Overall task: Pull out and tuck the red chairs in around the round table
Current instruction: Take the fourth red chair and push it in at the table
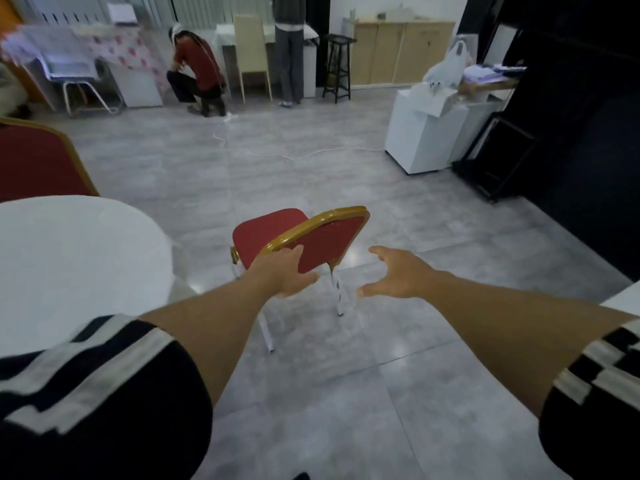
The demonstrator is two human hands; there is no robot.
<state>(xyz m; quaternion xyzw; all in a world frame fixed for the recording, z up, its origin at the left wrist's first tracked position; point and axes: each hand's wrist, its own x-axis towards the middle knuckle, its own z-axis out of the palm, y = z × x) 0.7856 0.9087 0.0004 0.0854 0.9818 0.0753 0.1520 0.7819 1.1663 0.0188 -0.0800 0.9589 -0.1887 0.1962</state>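
Red padded chair w/ gold-painted frame & white metal legs (pixel 304 237) stands on the grey tiled floor (pixel 311 393), just right of the round white table (pixel 69 258) but clear of its edge, not tucked in. Seat faces away from the person, backrest toward them, and the chair looks tilted.

Left hand (pixel 284 271) is on the backrest's near-left side: thumb along the gold rim, fingers spread flat over the red back panel. Looks more like a loose hold than a full clamp; can't tell how firm. Right hand (pixel 394 271) hangs in the air just right of the chair, apart from it, fingers loose and curved, thumb out, grasping nothing. Both arms reach fwd from black short sleeves w/ white stripes (pixel 86 375).

Second red chair w/ gold frame (pixel 38 161) sits behind the table, only its backrest showing at the far left.

Further from the table, across the room: a crouching person in a red top (pixel 197 67), a standing person in grey trousers (pixel 289 46), a cream high-backed chair (pixel 251 46) btwn them, a black stool (pixel 337 64), and a white cabinet (pixel 422 133) at right w/ a white cable (pixel 277 155) trailing over the floor toward it.
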